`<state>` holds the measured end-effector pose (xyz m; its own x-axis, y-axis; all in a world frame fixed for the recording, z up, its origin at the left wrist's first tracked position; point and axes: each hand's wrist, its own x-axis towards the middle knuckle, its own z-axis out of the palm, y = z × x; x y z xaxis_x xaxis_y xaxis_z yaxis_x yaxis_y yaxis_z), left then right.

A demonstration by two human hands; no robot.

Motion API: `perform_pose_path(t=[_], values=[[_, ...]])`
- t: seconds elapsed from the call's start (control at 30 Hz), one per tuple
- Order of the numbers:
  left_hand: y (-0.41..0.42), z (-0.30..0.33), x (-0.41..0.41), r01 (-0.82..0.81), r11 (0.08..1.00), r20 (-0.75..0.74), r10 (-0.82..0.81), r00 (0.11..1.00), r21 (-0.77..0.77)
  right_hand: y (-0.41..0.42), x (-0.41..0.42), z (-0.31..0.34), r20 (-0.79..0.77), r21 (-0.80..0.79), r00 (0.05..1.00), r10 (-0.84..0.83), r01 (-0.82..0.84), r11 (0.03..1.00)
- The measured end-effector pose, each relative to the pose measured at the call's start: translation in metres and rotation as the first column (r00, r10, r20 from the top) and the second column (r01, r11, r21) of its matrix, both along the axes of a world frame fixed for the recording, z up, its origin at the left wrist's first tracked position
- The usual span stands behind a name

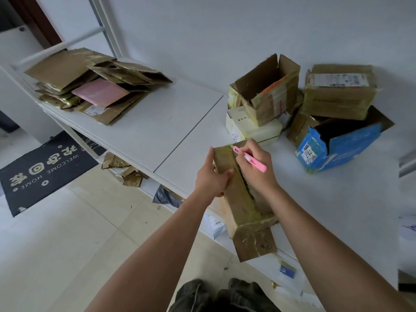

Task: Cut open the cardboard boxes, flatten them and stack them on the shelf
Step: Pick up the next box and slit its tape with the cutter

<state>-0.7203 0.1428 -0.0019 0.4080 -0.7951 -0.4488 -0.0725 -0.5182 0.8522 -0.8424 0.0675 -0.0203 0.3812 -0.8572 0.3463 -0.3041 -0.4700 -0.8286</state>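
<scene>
Head view: long taped box [242, 199] lay on the shelf [157, 122], axis running 5 to 11 o'clock. Your left hand [211, 176] gripped its left side; your right hand [256, 167] pinched the pink cutter [248, 158], blade at the seam's 11 o'clock end.

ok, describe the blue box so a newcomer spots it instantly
Start at the white shelf and go to the cluster of unflattened boxes at its right end. The blue box sits nearest the front right, torn open on top; it is the only blue one among brown and cream neighbours.
</scene>
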Motion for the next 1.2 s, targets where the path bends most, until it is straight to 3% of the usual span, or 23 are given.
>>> perform_pose_path(t=[0.27,0.5,0.63,0.83,0.93,1.07,1.2], values=[[0.0,0.0,0.0,0.003,1.0,-0.019,-0.003,1.0,0.013,0.004,-0.019,0.011,-0.175,-0.036,0.974,0.143,-0.151,0.988],[-0.002,-0.004,-0.001,-0.001,1.0,0.022,0.0,1.0,0.019,0.041,-0.057,0.025,-0.264,0.197,0.942,0.206,-0.156,0.968],[-0.003,-0.006,-0.001,-0.003,1.0,0.057,0.002,0.998,0.006,0.072,-0.099,0.026,-0.16,0.292,0.955,0.248,-0.195,0.936],[-0.013,-0.002,-0.003,0.033,0.997,0.192,-0.047,0.98,0.074,0.099,-0.135,0.03,-0.03,0.384,0.987,0.157,-0.133,0.913],[-0.022,0.0,-0.002,0.158,0.983,0.404,-0.181,0.897,0.09,0.109,-0.144,0.027,0.115,0.377,0.993,-0.015,-0.029,0.926],[-0.024,-0.004,0.0,0.363,0.924,0.561,-0.366,0.743,0.121,0.134,-0.145,0.013,0.334,0.5,0.898,-0.285,0.087,0.861],[-0.018,-0.006,0.006,0.392,0.914,0.667,-0.358,0.653,0.106,0.164,-0.124,-0.001,0.449,0.591,0.785,-0.426,0.098,0.801]])
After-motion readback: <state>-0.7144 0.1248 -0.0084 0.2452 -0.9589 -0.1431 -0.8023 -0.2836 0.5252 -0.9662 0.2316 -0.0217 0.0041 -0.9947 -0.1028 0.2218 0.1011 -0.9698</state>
